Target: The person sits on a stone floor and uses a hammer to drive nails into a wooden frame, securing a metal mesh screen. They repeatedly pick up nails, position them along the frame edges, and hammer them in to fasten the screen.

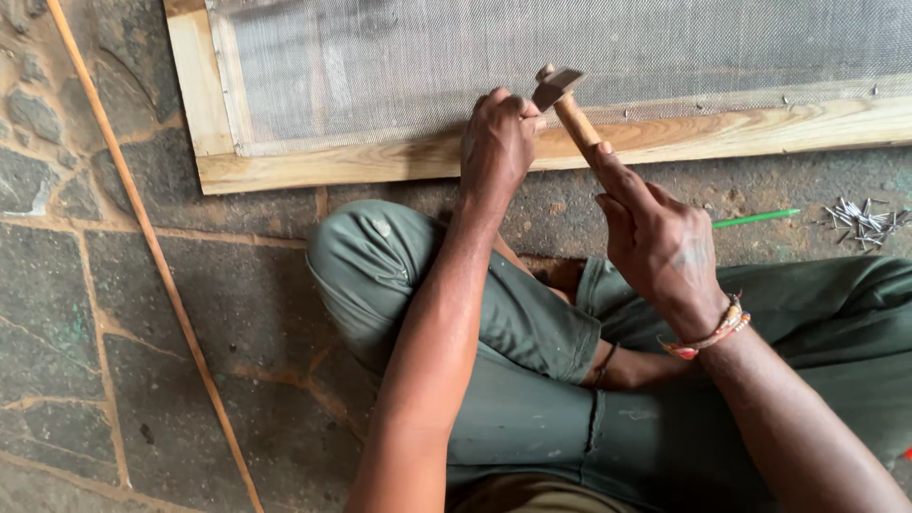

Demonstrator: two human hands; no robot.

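Note:
My right hand (655, 242) grips the wooden handle of a hammer (567, 104), whose metal head is raised just above the lower rail of a wooden frame (380, 161). Wire mesh (494, 57) is stretched over that frame. My left hand (496, 142) rests on the rail right beside the hammer head, fingers pinched together as if holding a small nail, which I cannot make out. I am sitting cross-legged on the stone floor in green trousers.
A pile of loose nails (863, 220) lies on the floor at the right, with a green pencil (756, 218) beside it. A long thin wooden strip (152, 256) runs diagonally across the stone floor at the left.

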